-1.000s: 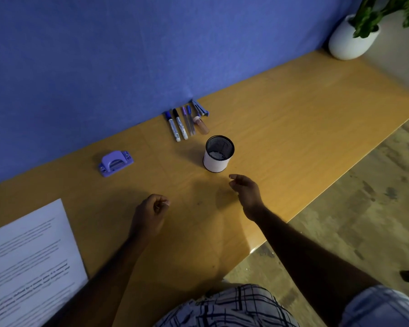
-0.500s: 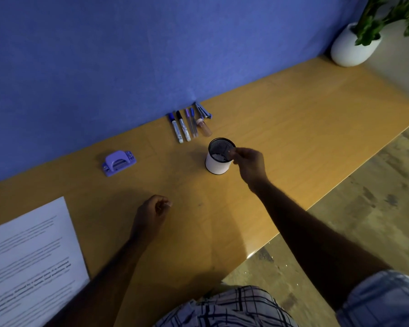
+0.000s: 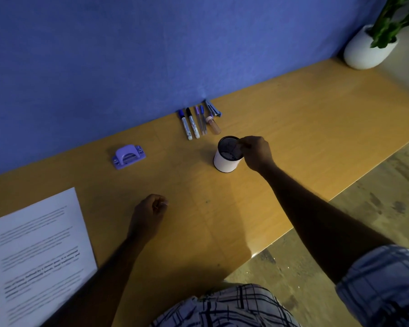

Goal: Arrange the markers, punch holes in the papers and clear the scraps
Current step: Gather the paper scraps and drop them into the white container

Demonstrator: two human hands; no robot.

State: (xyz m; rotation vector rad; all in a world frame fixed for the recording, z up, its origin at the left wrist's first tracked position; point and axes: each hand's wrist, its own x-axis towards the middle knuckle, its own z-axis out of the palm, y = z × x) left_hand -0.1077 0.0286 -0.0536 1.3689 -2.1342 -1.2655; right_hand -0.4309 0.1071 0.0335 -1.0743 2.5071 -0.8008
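A white pen cup (image 3: pixel 224 160) with a dark mesh rim stands upright mid-desk. My right hand (image 3: pixel 256 152) pinches its right rim. Just behind the cup, by the blue wall, several markers and pens (image 3: pixel 194 122) lie side by side, with a small amber tube (image 3: pixel 213 125) beside them. A purple hole punch (image 3: pixel 128 156) sits to the left. Printed papers (image 3: pixel 37 253) lie at the near left. My left hand (image 3: pixel 150 214) rests curled on the desk, holding nothing.
The wooden desk (image 3: pixel 305 128) runs along a blue wall, and its front edge slants from near centre to far right. A white pot with a green plant (image 3: pixel 370 47) stands at the far right end. Bare floor (image 3: pixel 368 223) lies to the right.
My right hand has reached forward from the desk's front to the pen cup and closed on its rim. My left hand has stayed put.
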